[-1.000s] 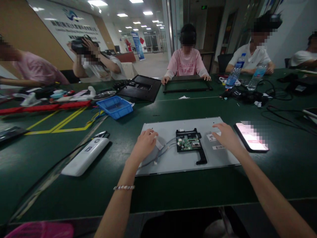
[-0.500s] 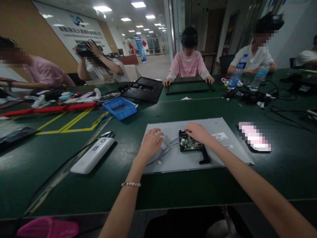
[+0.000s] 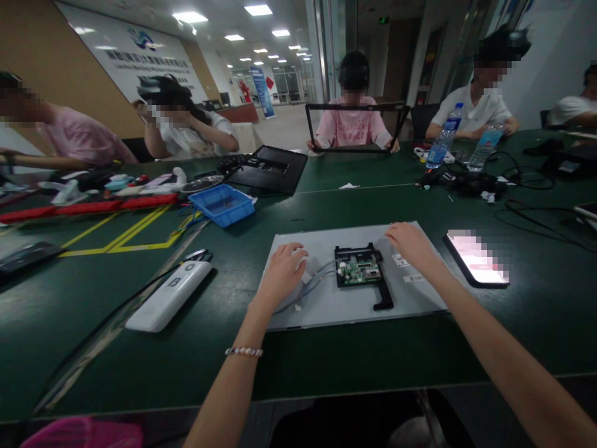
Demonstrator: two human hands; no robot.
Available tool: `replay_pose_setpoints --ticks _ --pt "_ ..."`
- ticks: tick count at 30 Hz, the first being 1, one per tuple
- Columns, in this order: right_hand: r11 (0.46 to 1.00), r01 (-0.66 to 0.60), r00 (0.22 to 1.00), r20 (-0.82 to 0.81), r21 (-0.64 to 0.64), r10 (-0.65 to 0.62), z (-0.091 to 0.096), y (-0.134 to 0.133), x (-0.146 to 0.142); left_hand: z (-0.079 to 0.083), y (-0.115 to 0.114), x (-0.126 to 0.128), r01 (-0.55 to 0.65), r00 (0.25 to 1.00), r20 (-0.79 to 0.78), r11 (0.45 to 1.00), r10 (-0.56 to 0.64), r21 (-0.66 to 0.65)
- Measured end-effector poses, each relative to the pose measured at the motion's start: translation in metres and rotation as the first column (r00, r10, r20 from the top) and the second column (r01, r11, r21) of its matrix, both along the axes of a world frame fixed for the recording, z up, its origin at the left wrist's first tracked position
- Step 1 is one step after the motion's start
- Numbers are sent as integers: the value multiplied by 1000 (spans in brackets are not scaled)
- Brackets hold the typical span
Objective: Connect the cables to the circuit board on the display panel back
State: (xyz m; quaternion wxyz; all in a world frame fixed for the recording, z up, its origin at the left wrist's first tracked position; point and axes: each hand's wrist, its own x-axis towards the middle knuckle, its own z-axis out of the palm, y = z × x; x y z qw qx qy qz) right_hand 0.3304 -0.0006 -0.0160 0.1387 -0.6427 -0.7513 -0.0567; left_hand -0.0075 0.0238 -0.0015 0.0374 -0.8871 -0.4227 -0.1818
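Flat grey rectangular panel (image 3: pixel 326 306), apparently metal-backed, is laid on the dark green tabletop (image 3: pixel 354 354) directly before the person, presumably so that its whole surface can be reached by both hands. At far left, a white rounded plastic device (image 3: pixel 170 295) is set well apart from it, which leaves the left forearm unhindered. Over the panel's left part, the left hand (image 3: pixel 283 267) is held palm down, its fingers parted and loosely bent, perhaps for steadying; no object is seen gripped. Just beside it, thin grey cables (image 3: pixel 308 289) are led to a green circuit board (image 3: pixel 357 272), which is framed by a black plastic bracket (image 3: pixel 384 295) near the panel's middle. At the upper right part, the right hand (image 3: pixel 413 247) is held with fingers drawn together; whether anything is pinched cannot be told. Farther right, a lit black-edged smartphone (image 3: pixel 478 261) is placed off the panel, probably for clearance.
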Motion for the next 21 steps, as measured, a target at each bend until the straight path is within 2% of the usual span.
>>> replay_pose_setpoints --ticks 5,10,15,21 --pt "997 -6 974 -226 -75 -11 -20 -1 16 -1 1 1 0 1000 -6 1000 0 -9" --pt "996 53 933 -352 -69 -74 -17 -8 28 -2 1 3 -1 1000 17 1000 1 -11" --pt "982 106 904 -396 -158 -161 -8 -17 39 0 2 1 8 1000 29 999 -7 -47" --pt "968 21 925 -362 -252 -114 -10 -20 42 10 -1 -1 98 991 113 963 -71 -251"
